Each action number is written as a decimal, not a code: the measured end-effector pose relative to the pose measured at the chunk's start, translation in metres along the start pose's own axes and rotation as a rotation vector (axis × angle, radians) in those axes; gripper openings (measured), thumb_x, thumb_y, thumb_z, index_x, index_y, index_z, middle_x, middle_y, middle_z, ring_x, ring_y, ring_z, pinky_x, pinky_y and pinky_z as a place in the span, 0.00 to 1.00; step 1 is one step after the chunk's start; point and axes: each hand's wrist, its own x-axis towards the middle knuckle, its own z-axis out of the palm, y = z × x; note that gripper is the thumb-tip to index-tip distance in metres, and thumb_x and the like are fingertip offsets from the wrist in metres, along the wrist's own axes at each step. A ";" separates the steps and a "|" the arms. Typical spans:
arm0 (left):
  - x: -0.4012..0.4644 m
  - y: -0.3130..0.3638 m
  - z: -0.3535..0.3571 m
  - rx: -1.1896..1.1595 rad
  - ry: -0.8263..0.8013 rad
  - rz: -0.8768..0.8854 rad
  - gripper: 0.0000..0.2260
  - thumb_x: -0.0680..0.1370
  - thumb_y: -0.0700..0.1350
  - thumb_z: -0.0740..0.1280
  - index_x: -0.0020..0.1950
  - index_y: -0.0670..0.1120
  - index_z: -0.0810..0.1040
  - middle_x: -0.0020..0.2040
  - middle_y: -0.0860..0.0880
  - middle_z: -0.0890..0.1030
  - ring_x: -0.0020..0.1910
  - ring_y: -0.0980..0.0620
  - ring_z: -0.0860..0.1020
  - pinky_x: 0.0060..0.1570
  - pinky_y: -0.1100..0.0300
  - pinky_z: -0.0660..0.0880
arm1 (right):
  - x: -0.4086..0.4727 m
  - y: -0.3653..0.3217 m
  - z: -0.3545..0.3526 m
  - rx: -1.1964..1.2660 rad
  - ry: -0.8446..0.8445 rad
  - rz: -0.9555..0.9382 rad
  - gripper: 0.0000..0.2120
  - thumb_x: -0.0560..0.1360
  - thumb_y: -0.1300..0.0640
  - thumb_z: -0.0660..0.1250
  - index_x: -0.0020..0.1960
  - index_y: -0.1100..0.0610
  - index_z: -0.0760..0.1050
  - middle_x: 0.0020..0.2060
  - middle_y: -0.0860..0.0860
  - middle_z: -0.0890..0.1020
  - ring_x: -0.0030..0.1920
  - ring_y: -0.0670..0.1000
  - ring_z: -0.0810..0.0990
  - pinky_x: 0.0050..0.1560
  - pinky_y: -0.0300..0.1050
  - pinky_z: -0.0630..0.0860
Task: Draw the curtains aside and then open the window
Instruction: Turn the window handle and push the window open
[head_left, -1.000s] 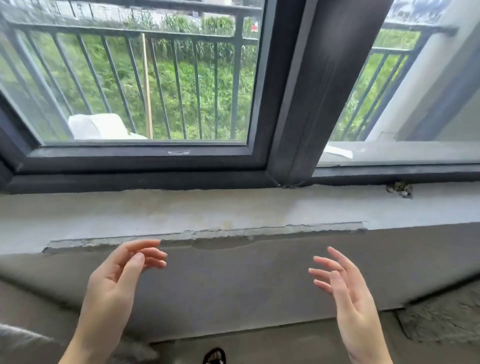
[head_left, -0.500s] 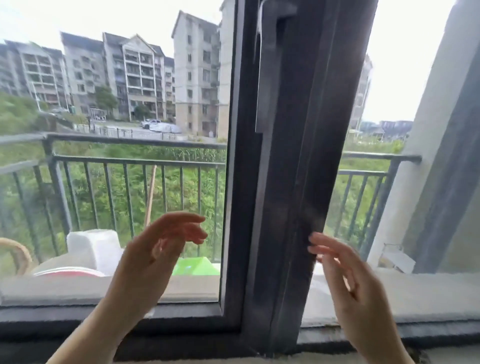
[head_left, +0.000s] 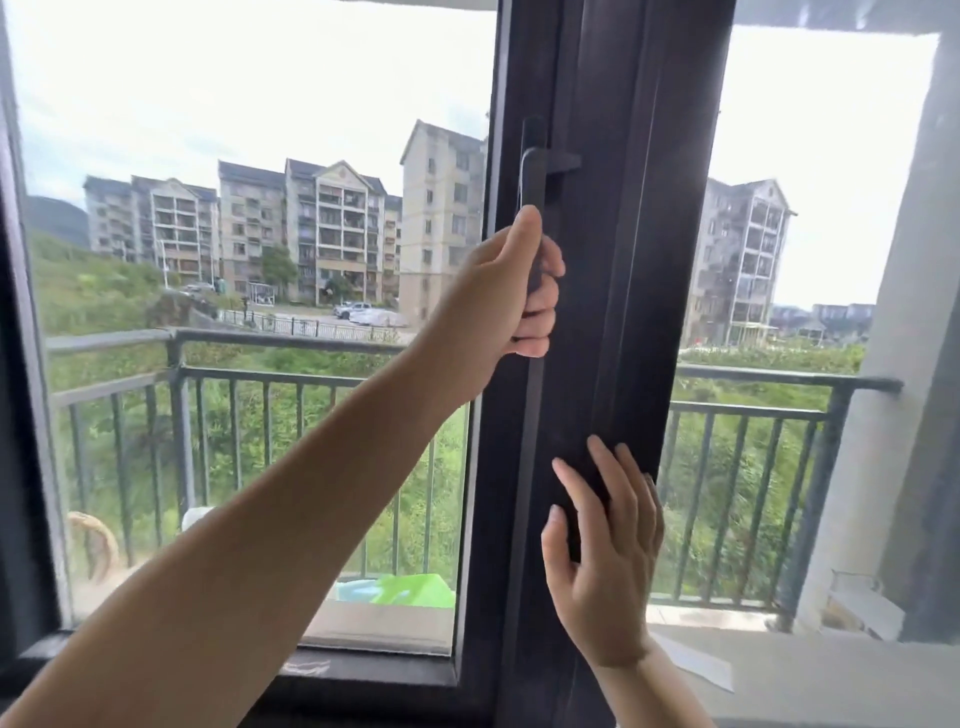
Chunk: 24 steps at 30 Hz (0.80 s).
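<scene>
A dark-framed window fills the view. Its left sash has glass, and a long black handle runs down its right stile. My left hand is wrapped around the lower part of that handle. My right hand lies flat, fingers spread, against the dark central frame post lower down. To the right of the post the opening shows the balcony with no glass that I can make out. No curtain is in view.
Outside runs a dark metal railing with greenery and apartment blocks behind it. A green object and a pale board lie beyond the left pane. A grey column stands at the far right.
My view has lifted from the concrete sill to the window. My left hand rose and closed around the handle. My right hand came up and pressed flat on the frame post.
</scene>
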 end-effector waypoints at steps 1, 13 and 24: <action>0.003 0.000 -0.001 0.015 0.010 -0.007 0.21 0.83 0.51 0.48 0.33 0.45 0.65 0.19 0.53 0.62 0.17 0.56 0.58 0.21 0.70 0.58 | 0.000 0.001 0.000 -0.013 0.003 -0.005 0.14 0.75 0.58 0.59 0.60 0.53 0.71 0.65 0.51 0.68 0.69 0.54 0.65 0.71 0.51 0.59; 0.016 0.060 -0.067 0.996 -0.175 -0.084 0.21 0.82 0.52 0.50 0.30 0.47 0.63 0.23 0.54 0.64 0.16 0.60 0.60 0.17 0.69 0.60 | 0.002 0.002 -0.002 -0.067 -0.027 -0.048 0.15 0.74 0.58 0.58 0.61 0.54 0.70 0.65 0.49 0.69 0.69 0.56 0.63 0.73 0.49 0.53; 0.034 0.101 -0.084 1.593 0.007 0.415 0.20 0.79 0.55 0.59 0.44 0.38 0.78 0.34 0.45 0.77 0.32 0.49 0.73 0.39 0.57 0.67 | 0.004 -0.010 -0.015 -0.055 -0.160 0.028 0.17 0.75 0.59 0.57 0.63 0.58 0.69 0.66 0.54 0.69 0.71 0.57 0.61 0.70 0.60 0.60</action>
